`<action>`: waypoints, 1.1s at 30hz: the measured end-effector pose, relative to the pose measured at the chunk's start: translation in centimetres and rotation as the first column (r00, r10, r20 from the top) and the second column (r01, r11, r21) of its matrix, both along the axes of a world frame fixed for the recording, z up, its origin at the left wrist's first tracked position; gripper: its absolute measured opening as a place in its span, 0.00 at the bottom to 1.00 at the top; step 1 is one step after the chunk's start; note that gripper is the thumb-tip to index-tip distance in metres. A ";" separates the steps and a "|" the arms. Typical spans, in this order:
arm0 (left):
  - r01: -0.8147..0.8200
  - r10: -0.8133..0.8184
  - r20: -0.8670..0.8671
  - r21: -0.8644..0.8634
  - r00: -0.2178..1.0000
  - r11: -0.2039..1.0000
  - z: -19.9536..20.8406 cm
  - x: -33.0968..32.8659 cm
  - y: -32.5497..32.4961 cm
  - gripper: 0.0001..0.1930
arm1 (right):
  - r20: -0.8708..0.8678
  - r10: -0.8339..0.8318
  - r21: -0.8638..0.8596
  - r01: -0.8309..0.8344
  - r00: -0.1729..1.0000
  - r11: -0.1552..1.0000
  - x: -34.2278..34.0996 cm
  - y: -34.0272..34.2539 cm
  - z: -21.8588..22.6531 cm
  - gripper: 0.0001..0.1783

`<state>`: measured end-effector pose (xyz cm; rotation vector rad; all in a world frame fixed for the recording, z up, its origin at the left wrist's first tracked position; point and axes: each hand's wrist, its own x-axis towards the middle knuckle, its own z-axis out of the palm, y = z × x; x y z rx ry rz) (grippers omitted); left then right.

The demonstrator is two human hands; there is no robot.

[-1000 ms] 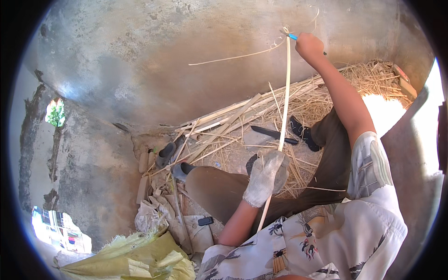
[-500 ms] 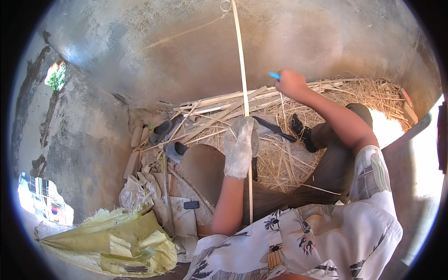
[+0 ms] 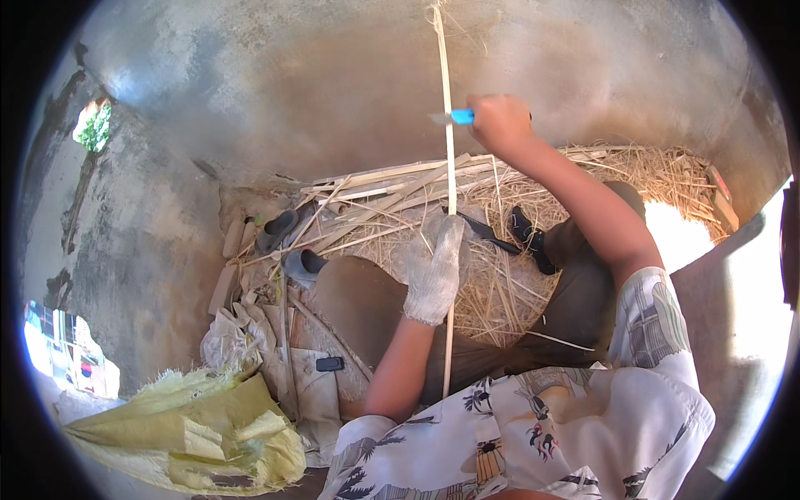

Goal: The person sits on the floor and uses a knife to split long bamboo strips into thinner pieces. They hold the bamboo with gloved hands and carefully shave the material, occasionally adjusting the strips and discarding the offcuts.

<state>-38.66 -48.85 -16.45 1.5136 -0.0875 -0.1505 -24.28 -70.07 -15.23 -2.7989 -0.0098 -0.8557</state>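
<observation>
My left hand, in a whitish work glove, is closed around a long pale wooden strip that stands nearly upright in front of me. The strip's lower end reaches down to my lap, and thin curled shavings hang at its top. My bare right hand grips a utility knife with a blue handle. Its blade lies across the strip, well above my gloved hand. Whether the edge bites into the wood is too small to tell.
Straw-like shavings and loose strips cover the floor ahead, by the wall. A dark long-bladed tool lies there. Grey slippers, a yellowish woven sack and a small black device are at the left.
My right hand has moved left and slightly up, bringing the knife from beside the strip to across it. The strip's top has shifted right with my left hand still around it.
</observation>
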 end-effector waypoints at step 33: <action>-0.020 0.028 -0.026 0.255 0.999 0.967 -0.8 1.7 0.4 0.15 | -0.236 0.191 -0.205 -0.241 0.953 0.949 -4.7 2.9 -3.1 0.07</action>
